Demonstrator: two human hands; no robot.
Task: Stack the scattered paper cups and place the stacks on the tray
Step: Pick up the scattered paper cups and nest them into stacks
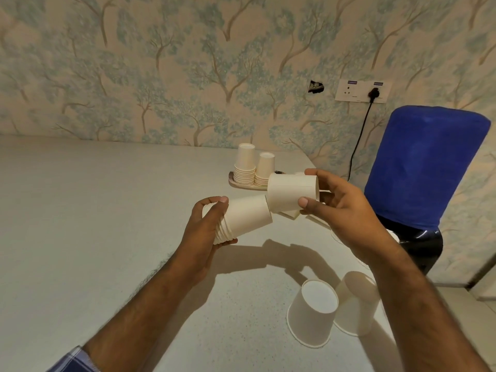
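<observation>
My left hand [208,226] grips a stack of several nested white paper cups [245,217], lying sideways with its closed end pointing right. My right hand [341,208] holds a single paper cup [292,193] sideways just above and right of the stack's end, close to touching it. Behind them a small tray [243,185] at the table's far side carries two upside-down cup stacks [244,163] [264,169]. Two loose cups stand upside down on the table at the lower right [312,312] [354,304]. More cups lie partly hidden under my right hand.
The white table [107,224] ends at its right edge near my right forearm. A blue-covered water dispenser [424,167] stands beyond that edge, its cord running up to a wall socket [362,91]. Patterned wallpaper backs the table.
</observation>
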